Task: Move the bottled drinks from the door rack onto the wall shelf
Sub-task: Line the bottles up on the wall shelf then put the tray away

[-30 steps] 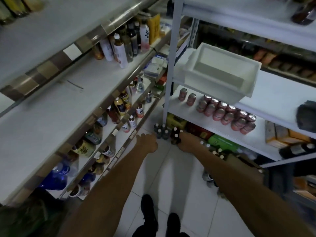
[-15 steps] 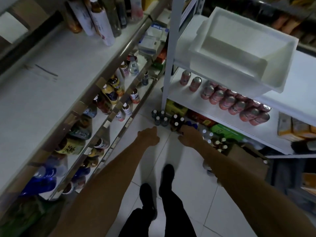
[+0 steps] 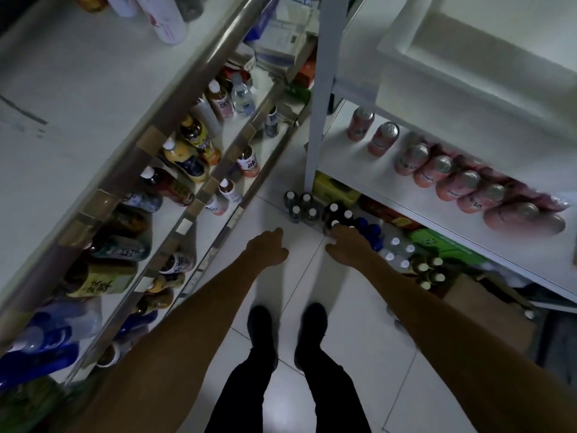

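At the far left, a tiered wall shelf is seen from above. Its lower tiers are crowded with assorted drinks, while its upper tier is largely bare.

Toward the middle, the left hand is held low over the tiled floor. Its fingers are loosely bent downward and nothing is held in them.

Just right of it, a tight cluster of dark bottled drinks with white caps is stood on the floor at the foot of a white metal rack.

The right hand is stretched to the nearest caps. Its fingertips are at them, but it cannot be told whether a bottle is pinched.

Further right, pink cans are lined up on the rack's shelf.

The bottles are judged full, rigid and fairly heavy, with smooth sides that may slip. As they are packed closely, each is probably best taken by the neck just under the cap (the only part left free), then supported round the body once lifted.
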The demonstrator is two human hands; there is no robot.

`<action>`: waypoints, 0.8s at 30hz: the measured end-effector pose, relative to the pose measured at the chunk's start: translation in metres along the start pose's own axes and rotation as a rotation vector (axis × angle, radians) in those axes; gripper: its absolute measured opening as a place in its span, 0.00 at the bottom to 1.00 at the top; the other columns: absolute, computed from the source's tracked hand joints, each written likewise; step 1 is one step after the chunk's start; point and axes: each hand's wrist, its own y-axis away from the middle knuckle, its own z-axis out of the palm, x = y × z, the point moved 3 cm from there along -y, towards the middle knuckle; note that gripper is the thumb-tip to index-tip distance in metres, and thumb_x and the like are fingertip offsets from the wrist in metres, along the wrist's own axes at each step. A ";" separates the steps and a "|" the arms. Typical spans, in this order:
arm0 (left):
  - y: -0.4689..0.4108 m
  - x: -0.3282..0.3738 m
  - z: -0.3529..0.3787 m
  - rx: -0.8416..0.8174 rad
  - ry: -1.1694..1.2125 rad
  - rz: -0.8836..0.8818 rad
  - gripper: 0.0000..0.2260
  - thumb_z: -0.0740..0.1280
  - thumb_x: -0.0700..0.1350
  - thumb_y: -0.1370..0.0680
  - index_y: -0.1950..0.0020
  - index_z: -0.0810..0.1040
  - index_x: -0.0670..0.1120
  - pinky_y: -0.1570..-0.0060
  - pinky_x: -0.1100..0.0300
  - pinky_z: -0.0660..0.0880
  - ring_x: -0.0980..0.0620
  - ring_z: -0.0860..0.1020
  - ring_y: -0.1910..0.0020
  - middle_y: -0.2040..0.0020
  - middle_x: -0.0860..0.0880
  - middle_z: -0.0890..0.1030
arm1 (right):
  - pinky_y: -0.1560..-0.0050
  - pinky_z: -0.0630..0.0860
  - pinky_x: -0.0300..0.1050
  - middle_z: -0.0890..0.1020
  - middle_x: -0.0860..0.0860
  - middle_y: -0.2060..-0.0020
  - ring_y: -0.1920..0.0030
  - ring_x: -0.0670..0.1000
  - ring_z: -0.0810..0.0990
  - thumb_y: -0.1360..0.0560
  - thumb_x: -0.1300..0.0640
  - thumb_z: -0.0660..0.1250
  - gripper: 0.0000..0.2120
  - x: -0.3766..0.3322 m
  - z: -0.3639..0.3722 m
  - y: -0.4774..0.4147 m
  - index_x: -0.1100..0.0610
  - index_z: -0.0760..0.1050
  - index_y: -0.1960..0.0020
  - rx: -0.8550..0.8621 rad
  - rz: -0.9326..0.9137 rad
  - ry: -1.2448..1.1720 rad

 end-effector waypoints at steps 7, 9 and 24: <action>-0.099 -0.038 0.065 -0.026 0.145 0.011 0.23 0.63 0.49 0.20 0.27 0.64 0.42 0.41 0.53 0.72 0.42 0.73 0.37 0.32 0.41 0.71 | 0.34 0.69 0.49 0.70 0.58 0.31 0.32 0.58 0.69 0.22 0.55 0.66 0.23 0.019 0.078 -0.095 0.60 0.67 0.30 0.024 0.023 -0.043; -0.126 -0.052 0.088 -0.029 0.230 -0.003 0.24 0.64 0.49 0.20 0.26 0.63 0.43 0.39 0.54 0.71 0.43 0.72 0.34 0.29 0.42 0.70 | 0.36 0.69 0.47 0.72 0.57 0.33 0.34 0.57 0.71 0.23 0.56 0.67 0.21 0.028 0.104 -0.120 0.61 0.68 0.33 0.031 0.029 -0.051; -0.346 -0.115 0.225 0.102 0.858 -0.129 0.17 0.70 0.42 0.23 0.35 0.73 0.45 0.54 0.65 0.72 0.49 0.75 0.48 0.42 0.42 0.77 | 0.40 0.70 0.46 0.74 0.57 0.36 0.36 0.57 0.73 0.23 0.53 0.65 0.20 0.112 0.261 -0.312 0.57 0.68 0.33 0.018 0.188 -0.174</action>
